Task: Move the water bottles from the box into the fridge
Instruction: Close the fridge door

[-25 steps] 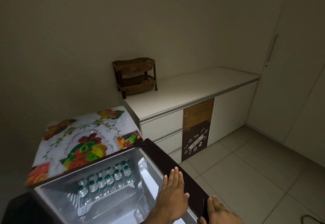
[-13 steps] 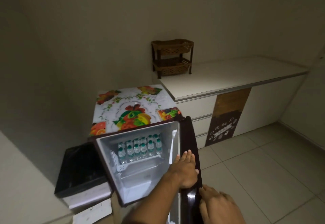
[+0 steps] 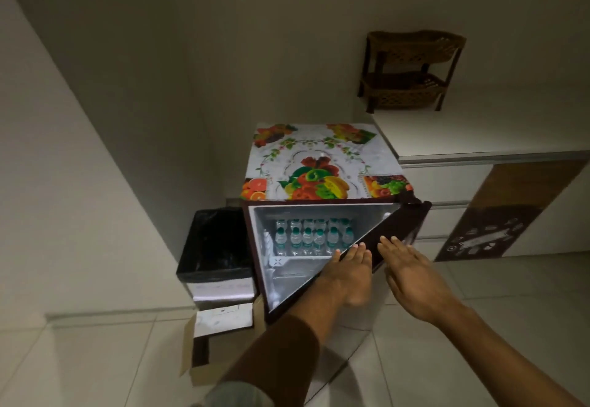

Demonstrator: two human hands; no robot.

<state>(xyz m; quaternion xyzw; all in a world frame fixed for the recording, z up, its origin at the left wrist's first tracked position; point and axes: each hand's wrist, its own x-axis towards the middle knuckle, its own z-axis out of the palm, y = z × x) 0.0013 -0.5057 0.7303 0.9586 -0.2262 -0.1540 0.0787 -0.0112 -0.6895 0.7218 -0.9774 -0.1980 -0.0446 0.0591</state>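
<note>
A small dark red fridge (image 3: pixel 325 196) with a fruit-patterned cover on top stands against the wall. Its door (image 3: pixel 392 240) is partly swung toward the opening. Several green-capped water bottles (image 3: pixel 311 237) stand in rows on the lit upper shelf inside. My left hand (image 3: pixel 348 274) lies flat with straight fingers on the door's outer face near its edge. My right hand (image 3: pixel 412 274) also presses flat against the door, just to the right. An open cardboard box (image 3: pixel 207 346) sits on the floor left of the fridge, its inside mostly hidden.
A bin with a black liner (image 3: pixel 214 247) stands left of the fridge. A white counter with drawers (image 3: pixel 472 164) runs to the right, with a brown two-tier wicker rack (image 3: pixel 412 70) on it. Tiled floor (image 3: pixel 479 358) stretches in front.
The view has pulled back and swung left. The door has swung further toward the fridge opening, and both hands have moved up flat onto its outer face.
</note>
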